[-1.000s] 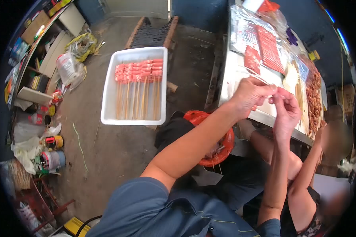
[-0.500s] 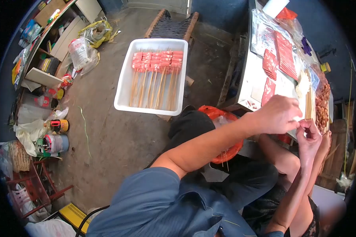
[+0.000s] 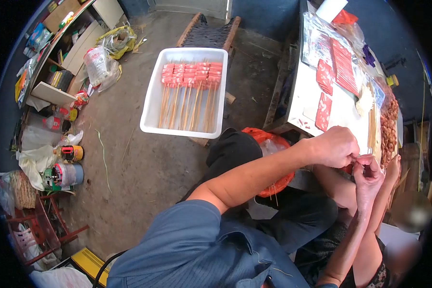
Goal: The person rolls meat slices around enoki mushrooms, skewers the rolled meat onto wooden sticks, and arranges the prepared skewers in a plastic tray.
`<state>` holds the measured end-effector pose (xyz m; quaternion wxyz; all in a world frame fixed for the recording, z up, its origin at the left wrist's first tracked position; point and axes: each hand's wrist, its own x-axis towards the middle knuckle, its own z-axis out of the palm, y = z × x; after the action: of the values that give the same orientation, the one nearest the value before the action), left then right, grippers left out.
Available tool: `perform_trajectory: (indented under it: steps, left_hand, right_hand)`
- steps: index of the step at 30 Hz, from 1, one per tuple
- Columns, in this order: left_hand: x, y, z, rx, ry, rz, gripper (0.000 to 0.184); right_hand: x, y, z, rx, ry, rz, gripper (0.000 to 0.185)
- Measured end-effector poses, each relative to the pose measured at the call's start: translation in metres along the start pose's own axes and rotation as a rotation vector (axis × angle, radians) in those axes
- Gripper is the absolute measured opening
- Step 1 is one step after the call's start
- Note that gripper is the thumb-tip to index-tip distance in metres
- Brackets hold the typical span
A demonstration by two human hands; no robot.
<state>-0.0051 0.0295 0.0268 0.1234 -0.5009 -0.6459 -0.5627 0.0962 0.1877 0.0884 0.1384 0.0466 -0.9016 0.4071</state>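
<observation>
My left hand is closed at the table's front edge, its fingertips meeting those of my right hand. My right hand is pinched too, and what lies between the fingers is too small to make out. Just beyond them on the white table lie two flat pieces of red meat. Bare wooden skewers lie beside a pale lump. A row of sliced red meat rests on a clear plastic sheet.
A white tray of skewered meat stands on a stool. Brown skewered pieces line the table's right side. A red bag sits below. Another person's leg and arm are at right. Shelves stand left.
The view has shifted right since the first frame. Both hands have moved from over the table down to its front edge. A second flat meat piece now shows near the front.
</observation>
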Motion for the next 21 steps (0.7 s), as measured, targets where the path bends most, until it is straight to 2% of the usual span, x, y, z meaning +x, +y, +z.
perform_trajectory:
  steps: [5,8,9,11,16,18,21]
  left_hand:
    - [0.000,-0.001,0.003,-0.165,0.120,-0.046,0.006]
    - [0.002,0.002,-0.003,-0.416,0.101,-0.249,0.006]
    - [0.003,0.003,-0.006,-0.417,0.100,-0.250,0.006]
    - [0.003,0.007,-0.011,-0.636,0.024,-0.428,0.008]
    - [0.003,-0.002,-0.005,-0.808,0.029,-0.445,0.008]
    - [0.001,-0.006,-0.003,-0.866,0.027,-0.428,0.006]
    - [0.003,-0.002,-0.007,-0.891,0.010,-0.477,0.008]
  right_hand:
    - [-0.001,0.007,0.007,0.088,0.061,0.032,0.015]
    - [-0.001,0.012,0.011,0.139,0.102,-0.013,0.013]
    - [0.000,0.012,0.013,0.155,0.112,-0.003,0.013]
    - [0.001,0.012,0.015,0.147,0.127,-0.008,0.013]
    - [0.004,0.017,0.020,0.151,0.148,0.004,0.011]
    - [0.006,0.015,0.023,0.038,0.227,-0.105,0.008]
    - [0.002,0.004,0.028,-0.108,0.249,-0.126,0.008]
